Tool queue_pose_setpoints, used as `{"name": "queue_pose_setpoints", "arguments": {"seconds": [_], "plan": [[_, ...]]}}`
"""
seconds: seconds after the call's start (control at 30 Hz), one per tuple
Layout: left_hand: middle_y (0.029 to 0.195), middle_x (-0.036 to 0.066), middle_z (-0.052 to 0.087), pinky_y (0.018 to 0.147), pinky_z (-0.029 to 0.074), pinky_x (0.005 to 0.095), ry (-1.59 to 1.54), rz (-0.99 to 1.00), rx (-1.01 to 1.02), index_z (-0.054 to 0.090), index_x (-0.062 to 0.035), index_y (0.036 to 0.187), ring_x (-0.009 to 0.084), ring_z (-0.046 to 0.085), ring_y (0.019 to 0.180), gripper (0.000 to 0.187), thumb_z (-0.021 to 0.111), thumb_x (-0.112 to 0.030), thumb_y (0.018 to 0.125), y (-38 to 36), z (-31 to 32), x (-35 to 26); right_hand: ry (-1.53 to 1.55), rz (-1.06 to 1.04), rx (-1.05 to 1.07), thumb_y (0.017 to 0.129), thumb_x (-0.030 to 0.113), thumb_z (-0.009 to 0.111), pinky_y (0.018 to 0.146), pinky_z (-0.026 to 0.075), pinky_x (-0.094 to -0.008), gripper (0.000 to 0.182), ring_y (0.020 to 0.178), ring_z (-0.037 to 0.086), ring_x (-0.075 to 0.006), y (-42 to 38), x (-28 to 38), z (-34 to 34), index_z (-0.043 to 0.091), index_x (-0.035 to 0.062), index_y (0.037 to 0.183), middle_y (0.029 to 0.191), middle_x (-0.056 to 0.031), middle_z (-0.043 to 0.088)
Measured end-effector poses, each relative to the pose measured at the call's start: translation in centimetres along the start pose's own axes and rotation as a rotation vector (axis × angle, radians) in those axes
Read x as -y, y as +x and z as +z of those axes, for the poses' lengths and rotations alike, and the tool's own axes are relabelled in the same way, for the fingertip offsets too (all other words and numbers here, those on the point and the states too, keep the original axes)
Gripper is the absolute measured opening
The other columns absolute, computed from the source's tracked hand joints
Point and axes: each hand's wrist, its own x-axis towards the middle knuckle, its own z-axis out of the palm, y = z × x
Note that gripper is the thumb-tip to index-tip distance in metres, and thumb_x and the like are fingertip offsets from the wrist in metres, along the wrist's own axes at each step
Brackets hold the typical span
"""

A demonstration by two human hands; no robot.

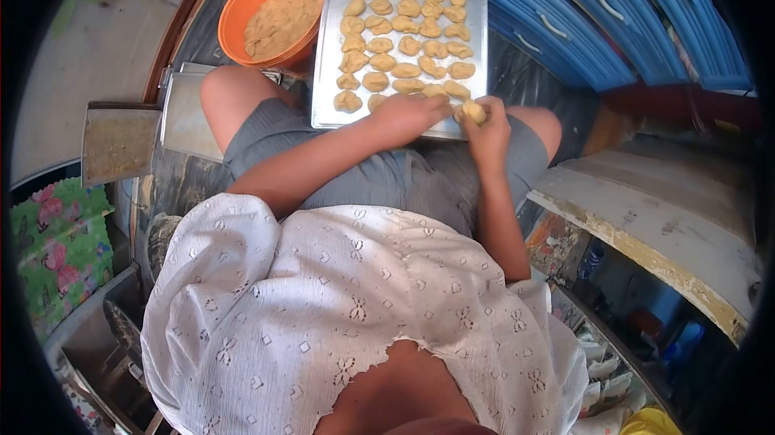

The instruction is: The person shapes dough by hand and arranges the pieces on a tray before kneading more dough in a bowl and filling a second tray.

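A metal tray (320,88) lies across the lap, bearing rows of small shaped dough pieces (405,71). Over its near edge, my left hand (410,118) has its fingers curled down beside the nearest row; whatever is under them is hidden. My right hand (489,134), at the tray's near right corner, is closed on a lump of dough (472,113) between thumb and fingers. The two hands are close together but apart. Beyond the left knee, an orange bowl (230,27) holds a mass of the same tan dough.
Blue slatted panels (557,15) with pale handles stand at the upper right. A worn wooden shelf (646,201) juts in on the right. At the left are a small board (119,142) and a green flowered cloth (64,245). Both bent knees flank the tray.
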Motion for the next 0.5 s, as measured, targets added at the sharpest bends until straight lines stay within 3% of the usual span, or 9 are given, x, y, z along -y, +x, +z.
{"name": "queue_pose_setpoints", "arguments": {"seconds": [0.07, 0.17, 0.3, 0.37, 0.43, 0.5], "plan": [[0.111, 0.004, 0.061, 0.071, 0.053, 0.0359, 0.069, 0.038, 0.241, 0.061, -0.0119, 0.109, 0.0245, 0.063, 0.088, 0.031, 0.054, -0.008, 0.079, 0.8, 0.8, 0.6, 0.028, 0.036, 0.007, 0.069, 0.006, 0.073, 0.077, 0.048, -0.0398, 0.031, 0.088, 0.060, -0.0348, 0.1, -0.3, -0.1, 0.057, 0.0035, 0.095, 0.092, -0.0168, 0.060], [0.110, 0.003, 0.062, 0.072, 0.052, 0.0361, 0.081, -0.005, 0.407, 0.064, -0.0116, 0.104, 0.0249, 0.063, 0.089, 0.027, 0.053, -0.008, 0.080, 1.4, 0.6, 0.8, -0.158, -0.161, 0.019, 0.070, 0.008, 0.074, 0.075, 0.048, -0.0384, 0.029, 0.085, 0.061, -0.0349, 0.4, -1.3, -0.1, 0.058, 0.0030, 0.094, 0.091, -0.0173, 0.061], [0.107, 0.003, 0.062, 0.073, 0.052, 0.0359, 0.091, 0.050, 0.344, 0.065, -0.0111, 0.099, 0.0246, 0.062, 0.090, 0.023, 0.053, -0.008, 0.080, 0.4, 0.0, 1.1, -0.132, -0.092, 0.055, 0.071, 0.009, 0.074, 0.076, 0.048, -0.0370, 0.028, 0.087, 0.061, -0.0337, 0.6, -1.1, 0.3, 0.059, 0.0025, 0.093, 0.096, -0.0179, 0.062], [0.105, 0.004, 0.062, 0.074, 0.051, 0.0369, -0.098, 0.006, 0.021, 0.064, -0.0101, 0.098, 0.0257, 0.062, 0.088, 0.020, 0.056, -0.009, 0.079, -0.6, -0.4, 1.1, -0.085, -0.052, 0.067, 0.071, 0.008, 0.073, 0.077, 0.048, -0.0365, 0.027, 0.087, 0.061, -0.0329, 0.8, -1.0, 0.2, 0.059, 0.0024, 0.093, 0.097, -0.0174, 0.062], [0.104, 0.006, 0.062, 0.074, 0.051, 0.0378, -0.141, -0.102, 0.058, 0.063, -0.0094, 0.097, 0.0272, 0.061, 0.088, 0.020, 0.058, -0.009, 0.078, -1.8, -3.2, 1.0, 0.097, -0.002, -0.074, 0.073, 0.006, 0.069, 0.078, 0.048, -0.0359, 0.025, 0.088, 0.061, -0.0311, 0.9, -1.3, -0.1, 0.058, 0.0029, 0.094, 0.098, -0.0156, 0.061], [0.103, 0.008, 0.062, 0.074, 0.050, 0.0388, -0.186, -0.216, 0.100, 0.063, -0.0088, 0.096, 0.0288, 0.061, 0.088, 0.020, 0.060, -0.010, 0.077, -3.7, -5.9, 1.3, 0.194, 0.034, -0.046, 0.074, 0.005, 0.068, 0.078, 0.048, -0.0359, 0.024, 0.088, 0.061, -0.0306, 0.8, -2.1, -0.6, 0.058, 0.0035, 0.095, 0.097, -0.0147, 0.061]]}}
